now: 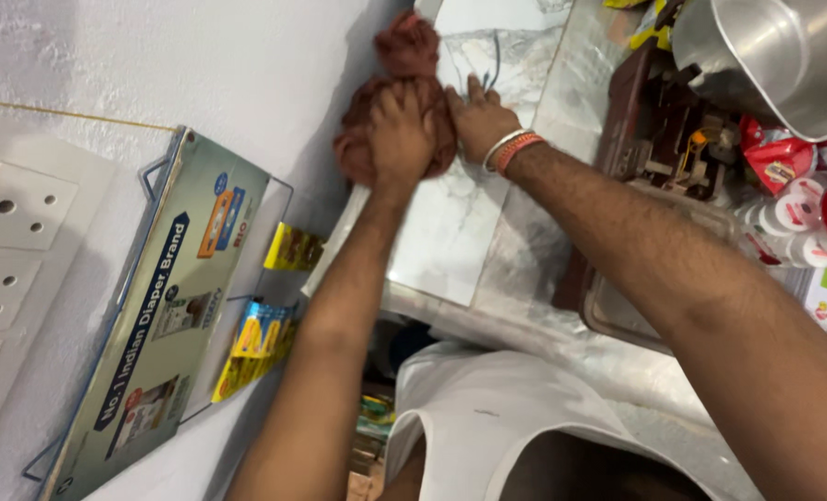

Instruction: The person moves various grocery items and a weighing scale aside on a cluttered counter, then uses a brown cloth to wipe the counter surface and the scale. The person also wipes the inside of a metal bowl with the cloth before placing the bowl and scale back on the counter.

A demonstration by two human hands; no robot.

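Observation:
My left hand is closed around a bunched reddish-brown cloth, pressing it against a white marble-patterned slab near the wall. My right hand lies flat and spread on the slab right beside the cloth, touching it, with a white and orange band on the wrist. Part of the cloth sticks out above my left fist.
A white wall with switch plates and a wire rack holding a printed card and yellow sachets is on the left. On the right are a large steel pot, a brown tray, red packets and white-capped jars.

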